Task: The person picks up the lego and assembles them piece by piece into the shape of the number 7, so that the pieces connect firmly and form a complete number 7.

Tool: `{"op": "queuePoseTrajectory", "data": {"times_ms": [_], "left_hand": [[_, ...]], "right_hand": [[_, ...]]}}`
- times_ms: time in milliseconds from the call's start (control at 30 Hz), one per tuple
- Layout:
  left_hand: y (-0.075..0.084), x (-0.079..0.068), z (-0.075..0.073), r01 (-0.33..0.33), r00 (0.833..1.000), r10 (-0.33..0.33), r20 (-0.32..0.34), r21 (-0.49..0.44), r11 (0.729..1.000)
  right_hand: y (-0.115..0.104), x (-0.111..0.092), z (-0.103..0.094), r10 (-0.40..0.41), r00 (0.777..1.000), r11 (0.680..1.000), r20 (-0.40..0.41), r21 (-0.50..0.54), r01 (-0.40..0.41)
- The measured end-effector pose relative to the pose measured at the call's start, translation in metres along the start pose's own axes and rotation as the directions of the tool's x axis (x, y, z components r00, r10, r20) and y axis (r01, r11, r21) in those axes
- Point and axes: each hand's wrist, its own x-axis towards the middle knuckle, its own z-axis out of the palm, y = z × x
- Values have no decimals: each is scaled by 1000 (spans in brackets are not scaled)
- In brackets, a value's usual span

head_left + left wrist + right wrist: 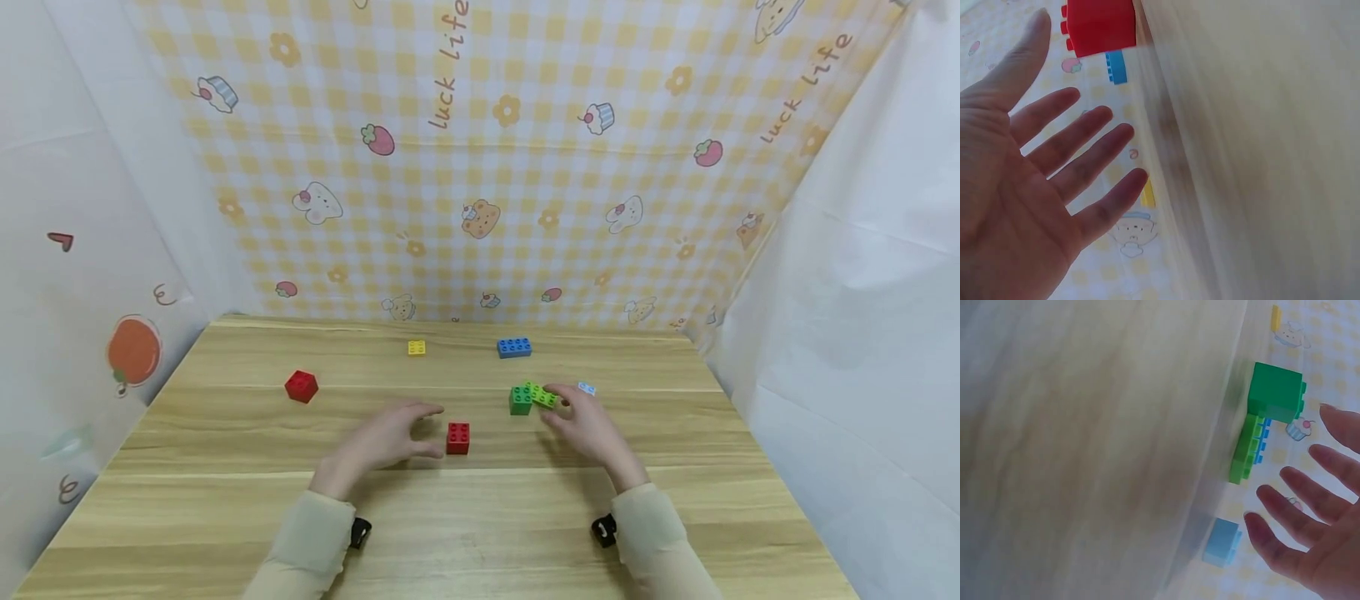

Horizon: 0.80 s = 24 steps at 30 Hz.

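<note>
My left hand (387, 435) hovers just left of a red brick (458, 438), thumb and fingers spread apart. In the left wrist view its palm shows bare, with the red brick (1101, 26) beyond the thumb tip. My right hand (583, 422) is held close to a light green brick (542, 395) and a dark green brick (521, 401), which sit side by side. Nothing lies in its palm in the right wrist view, where the fingers are extended near the dark green brick (1275, 392), the light green brick (1245, 450) and a light blue brick (1221, 542).
A second red brick (302, 386) sits at the left of the wooden table (480, 533). Toward the back lie a yellow brick (416, 347) and a long blue brick (514, 347). A checkered cloth (480, 167) hangs behind the table.
</note>
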Motion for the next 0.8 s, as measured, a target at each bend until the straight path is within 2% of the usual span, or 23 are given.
{"op": "queuePoseTrajectory", "data": {"times_ms": [233,333,467,700,800], "left_hand": [[2,8,11,-49,999,51,20,-67,997],[5,10,15,-29,999,31,16,-124,992],[9,12,19,-7,1000,9,11,-193,981],[13,16,27,-21,1000,23,4,-247,969],[13,16,30,0,1000,-3,-7,-281,960]], "right_hand": [[3,9,2,64,997,990,31,123,-68],[0,13,1,83,996,980,28,180,-87],[-5,18,4,99,995,974,30,204,-103],[-6,24,15,115,993,964,19,240,-117],[-6,27,17,128,991,955,26,266,-130]]}}
